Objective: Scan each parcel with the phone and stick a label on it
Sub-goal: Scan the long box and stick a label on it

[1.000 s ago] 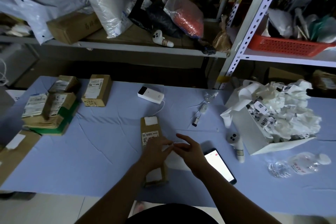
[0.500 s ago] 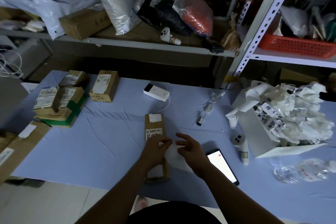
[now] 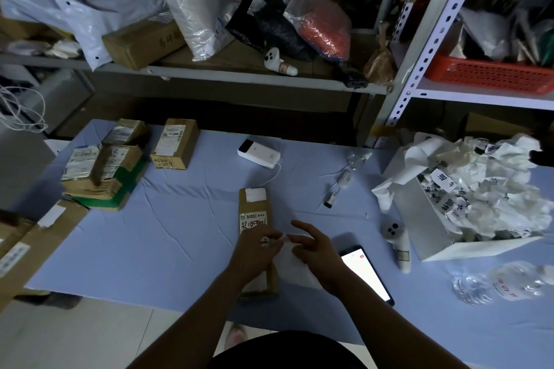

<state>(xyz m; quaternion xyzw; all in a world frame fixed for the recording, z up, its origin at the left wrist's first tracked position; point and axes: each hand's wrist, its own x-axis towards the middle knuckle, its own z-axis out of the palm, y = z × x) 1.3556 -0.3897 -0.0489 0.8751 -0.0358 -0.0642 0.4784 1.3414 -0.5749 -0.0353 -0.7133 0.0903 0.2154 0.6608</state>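
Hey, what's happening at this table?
A person is mid-labelling. The left hand pinches a small white label over a long brown parcel; the fingertips of the right hand meet it, seemingly peeling it. It is not yet stuck on. A lit phone lies beside the right hand, and more parcels sit at the table's left.

Parcel (image 3: 254,208) left of phone (image 3: 366,274), stacked parcels (image 3: 102,177) leftward on table (image 3: 180,234)
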